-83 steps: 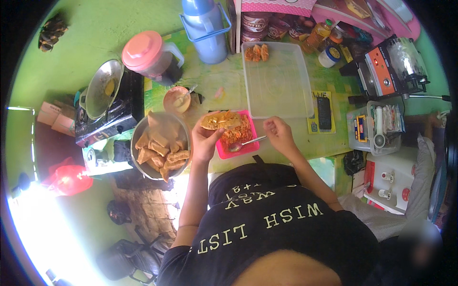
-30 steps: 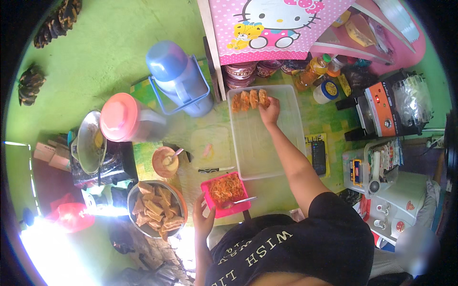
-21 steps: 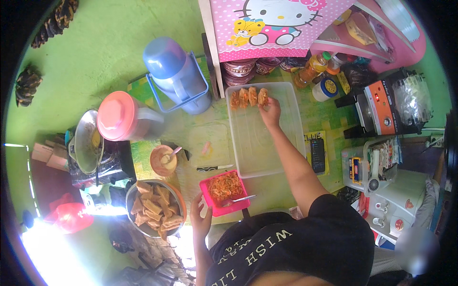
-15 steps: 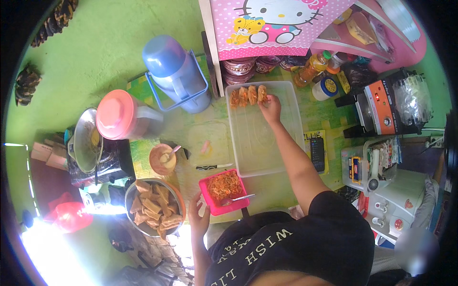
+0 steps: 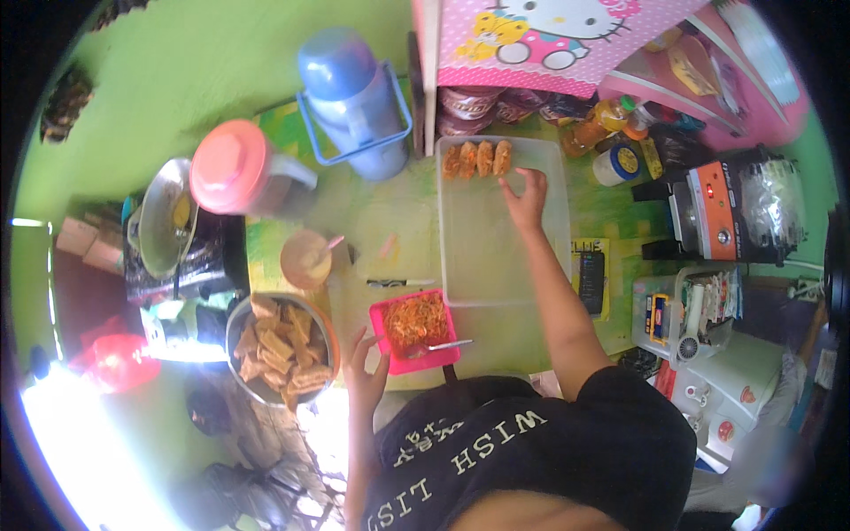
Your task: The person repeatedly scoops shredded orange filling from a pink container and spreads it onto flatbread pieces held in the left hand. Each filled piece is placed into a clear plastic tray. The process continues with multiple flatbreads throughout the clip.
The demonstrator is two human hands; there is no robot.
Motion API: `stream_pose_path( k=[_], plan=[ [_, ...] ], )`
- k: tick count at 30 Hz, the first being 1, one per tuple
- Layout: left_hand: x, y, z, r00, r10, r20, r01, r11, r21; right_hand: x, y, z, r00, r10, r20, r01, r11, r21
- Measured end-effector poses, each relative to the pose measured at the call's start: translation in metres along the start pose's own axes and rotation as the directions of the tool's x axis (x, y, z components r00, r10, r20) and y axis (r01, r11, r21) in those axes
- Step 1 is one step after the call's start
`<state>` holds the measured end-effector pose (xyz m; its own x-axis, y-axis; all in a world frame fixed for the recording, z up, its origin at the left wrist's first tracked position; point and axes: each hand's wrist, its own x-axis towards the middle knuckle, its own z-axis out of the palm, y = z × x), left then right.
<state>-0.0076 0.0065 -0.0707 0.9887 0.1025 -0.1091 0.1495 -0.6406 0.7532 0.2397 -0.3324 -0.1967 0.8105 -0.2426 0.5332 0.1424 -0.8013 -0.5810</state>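
Note:
My right hand (image 5: 527, 196) is over the far part of a shallow clear plastic tray (image 5: 496, 257), its thumb and fingers apart with nothing between them. Just beyond it, a short row of stuffed fried tofu pieces (image 5: 484, 159) lies in the tray's far left corner, orange filling showing. My left hand (image 5: 363, 363), fingers loosely bent and apart, is empty beside a pink square container (image 5: 379, 329). Shredded vegetable filling (image 5: 416, 320) with carrot fills that container, and a metal spoon (image 5: 450, 345) rests in it.
At left stands a large metal bowl (image 5: 234, 341) of brown fried tofu (image 5: 282, 350). A knife (image 5: 398, 283) and a small bowl (image 5: 297, 263) of pale paste lie nearby. Behind are a pink-lidded jug (image 5: 232, 168) and blue flask (image 5: 354, 106). A cup sealer (image 5: 708, 208) stands right.
My right hand has let go of the rightmost stuffed piece and drawn back toward me, its fingers parting. The whole view has shifted slightly. My left hand stays beside the pink container.

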Motion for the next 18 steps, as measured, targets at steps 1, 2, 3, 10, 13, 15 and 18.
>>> stream_pose_path(
  k=[1,2,3,10,13,15,18],
  plan=[
    [0.001,0.003,0.001,1.0,0.003,-0.025,-0.004,1.0,-0.012,-0.002,-0.009,-0.012,0.999,-0.042,0.013,0.041,0.999,0.032],
    [0.002,0.004,0.001,0.998,0.002,-0.056,-0.003,1.0,-0.021,-0.006,-0.02,-0.023,0.998,-0.054,0.032,0.053,0.998,0.038],
    [0.002,0.003,0.001,0.998,0.041,-0.057,-0.041,0.999,-0.007,-0.01,-0.032,-0.037,0.997,-0.063,0.048,0.061,0.997,0.043],
    [0.017,0.006,-0.02,0.955,0.262,-0.137,-0.257,0.965,0.056,-0.058,-0.126,-0.082,0.987,-0.053,0.154,0.031,0.99,0.138],
    [0.016,0.009,-0.049,0.946,0.289,-0.146,-0.286,0.957,0.042,-0.081,-0.177,-0.081,0.958,-0.105,0.265,0.027,0.958,0.285],
    [0.013,0.001,-0.07,0.937,0.32,-0.142,-0.322,0.947,0.011,-0.097,-0.219,-0.079,0.925,-0.135,0.355,0.0,0.935,0.355],
    [0.006,-0.015,-0.104,0.929,0.337,-0.151,-0.339,0.941,0.009,-0.119,-0.277,-0.06,0.865,-0.253,0.432,0.037,0.893,0.449]
  ],
)
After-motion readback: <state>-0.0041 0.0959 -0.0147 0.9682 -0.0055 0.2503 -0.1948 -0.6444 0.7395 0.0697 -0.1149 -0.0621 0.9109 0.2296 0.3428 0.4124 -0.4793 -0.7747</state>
